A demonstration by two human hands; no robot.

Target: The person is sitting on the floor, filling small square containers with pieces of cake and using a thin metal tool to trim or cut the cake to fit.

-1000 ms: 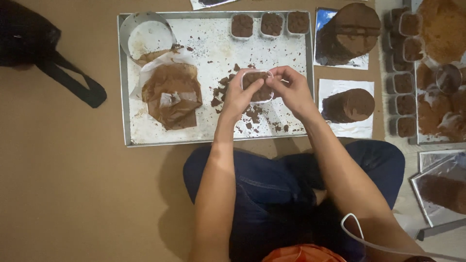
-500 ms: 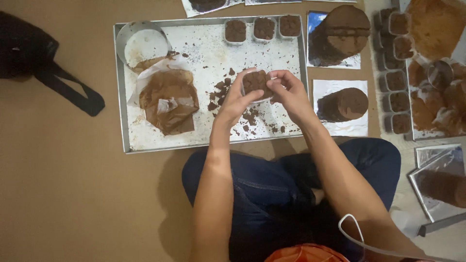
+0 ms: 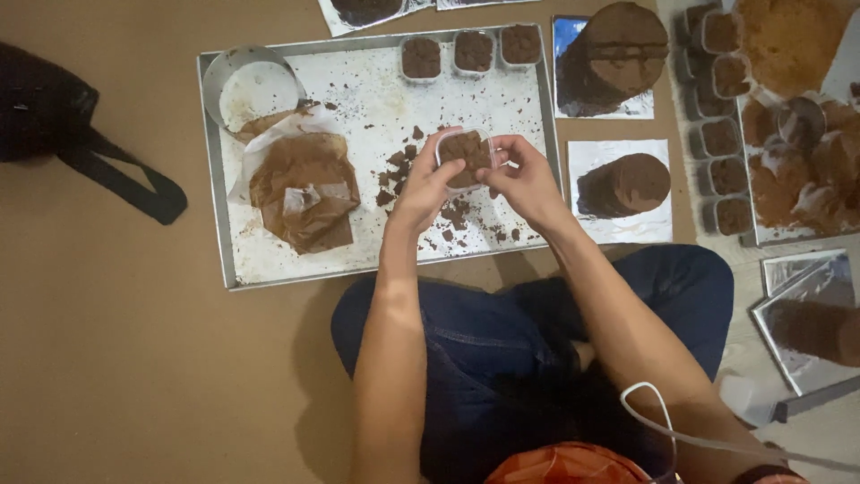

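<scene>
Both forearms reach up from the lower frame and meet at centre over the metal tray [image 3: 219, 224]. The left hand [image 3: 425, 184] and right hand [image 3: 524, 179] grasp a small clear cup of brown crumbs [image 3: 464, 154] between curled fingers.

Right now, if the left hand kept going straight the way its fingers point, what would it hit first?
Past the small clear cup of brown crumbs that the left hand holds, probably the filled cups along the tray's far edge, though depth is unclear.
</scene>
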